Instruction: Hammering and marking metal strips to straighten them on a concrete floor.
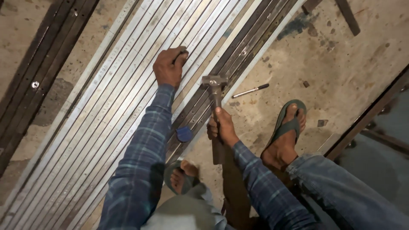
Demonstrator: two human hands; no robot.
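Head view: we look down on a concrete floor (341, 55) on which a bundle of long, pale metal strips (106, 115) runs diagonally from lower left to upper right. Beside the bundle, on its right edge, lie darker steel bars (238, 55) in the same direction.

We see the left hand (169, 66) resting on top of the pale strips, clenched around a small dark rod-like tool (182, 54) whose upper end shows between thumb and fingers. We cannot tell from this view what kind of tool it is. The sleeve is blue plaid.

We see the right hand (221, 127) gripping the wooden handle of a hammer (214, 91). The handle stands nearly vertical in the picture, and the steel head sits over the dark bars, just right of the left hand and apart from it.

A small blue object (184, 133) lies on the dark bars between the two forearms. A slim pen-like item with a dark tip (251, 90) lies on the bare concrete, near the hammer head on its right.

The right foot, in a green sandal (286, 127), stands on the concrete to the right of the hammer. The left foot (182, 172) is partly hidden behind the left sleeve and knee. A dark metal frame (366, 115) crosses the right side.
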